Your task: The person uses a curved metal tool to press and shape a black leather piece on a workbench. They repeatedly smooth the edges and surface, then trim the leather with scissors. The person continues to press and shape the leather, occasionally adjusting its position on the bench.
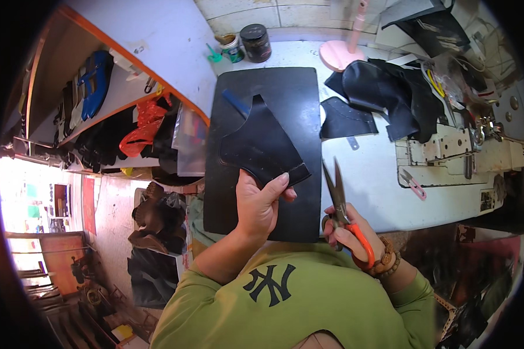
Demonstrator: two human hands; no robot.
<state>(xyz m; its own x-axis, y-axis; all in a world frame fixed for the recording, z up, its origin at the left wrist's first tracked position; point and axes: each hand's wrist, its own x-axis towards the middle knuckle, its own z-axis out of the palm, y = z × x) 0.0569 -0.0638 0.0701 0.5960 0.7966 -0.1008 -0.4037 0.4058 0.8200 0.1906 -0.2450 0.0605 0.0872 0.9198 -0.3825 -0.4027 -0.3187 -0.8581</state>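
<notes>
A cut black leather piece (262,145) is pinched at its near corner by the left hand (259,203), thumb on top, fingers underneath; the piece is held just above a black rectangular mat (297,99) and its long axis runs from the hand up-left, w/ a pointed tip aimed away from the person. Orange-handled scissors (340,215) are gripped by the right hand (352,235), fingers closed thru the loops, blades shut or nearly so and pointing away, slightly left. The mat lies on a white worktable (367,168) ahead of both hands. Beyond the right hand, more black leather pieces (384,93) are piled; two jars (247,43) stand at the far edge. Left of the left hand, shelves (99,104) w/ shoes are seen.
</notes>
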